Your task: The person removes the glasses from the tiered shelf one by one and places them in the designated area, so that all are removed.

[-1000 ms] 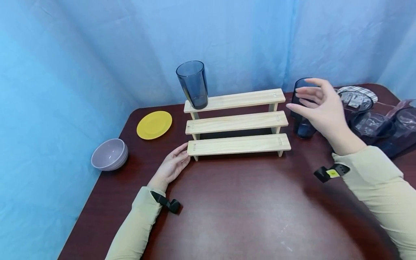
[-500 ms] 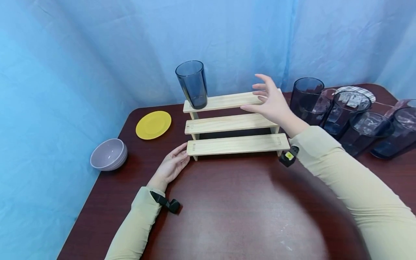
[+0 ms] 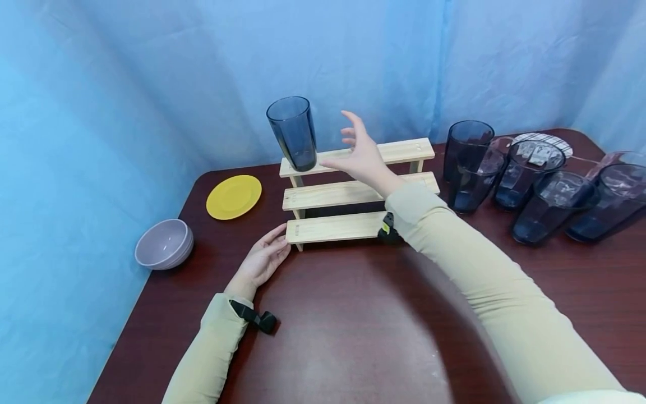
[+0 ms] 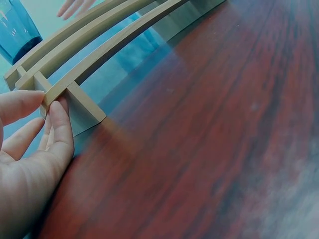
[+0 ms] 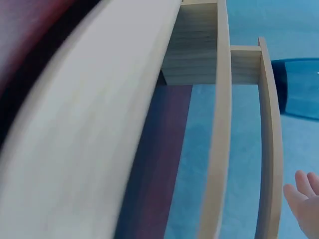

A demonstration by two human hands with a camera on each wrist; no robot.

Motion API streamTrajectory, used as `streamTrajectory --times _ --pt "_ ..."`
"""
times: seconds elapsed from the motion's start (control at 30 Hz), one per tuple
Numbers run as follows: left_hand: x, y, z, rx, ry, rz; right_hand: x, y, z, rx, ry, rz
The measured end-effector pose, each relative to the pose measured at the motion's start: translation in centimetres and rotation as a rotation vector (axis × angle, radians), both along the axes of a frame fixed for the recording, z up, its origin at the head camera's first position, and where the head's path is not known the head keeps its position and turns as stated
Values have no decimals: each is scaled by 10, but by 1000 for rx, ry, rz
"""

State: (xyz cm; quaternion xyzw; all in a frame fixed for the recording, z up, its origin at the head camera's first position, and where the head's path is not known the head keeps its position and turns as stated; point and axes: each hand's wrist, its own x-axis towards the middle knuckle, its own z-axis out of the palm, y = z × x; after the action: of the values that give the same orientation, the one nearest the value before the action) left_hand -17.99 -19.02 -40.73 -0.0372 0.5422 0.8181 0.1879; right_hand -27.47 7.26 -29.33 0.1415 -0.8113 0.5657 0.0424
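Reaching right hand (image 3: 360,157) beside glass (image 3: 292,133) (fingers spread), left hand (image 3: 262,259) touching rack (image 3: 333,227)

bright, even light; wrist views blurred

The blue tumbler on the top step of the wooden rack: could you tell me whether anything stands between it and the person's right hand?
Nothing visible does. The right hand hovers open over the top step of the wooden rack, just right of the blue tumbler, with only bare shelf and air between them. The left hand touches the lowest step's left end, clear of that path.
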Motion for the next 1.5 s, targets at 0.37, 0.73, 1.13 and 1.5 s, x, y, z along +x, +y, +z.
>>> streamTrajectory --times 0.37,0.73,1.13,1.5 --pt "0 -1 -2 18 4 -8 -13 -35 20 77 4 40" --pt "0 -2 -1 34 -2 -6 -13 -53 27 88 30 78" --pt "1 -2 -1 38 9 -7 -14 -60 22 65 69 43" --pt "1 -3 -3 22 5 -10 -16 -62 17 67 67 23"
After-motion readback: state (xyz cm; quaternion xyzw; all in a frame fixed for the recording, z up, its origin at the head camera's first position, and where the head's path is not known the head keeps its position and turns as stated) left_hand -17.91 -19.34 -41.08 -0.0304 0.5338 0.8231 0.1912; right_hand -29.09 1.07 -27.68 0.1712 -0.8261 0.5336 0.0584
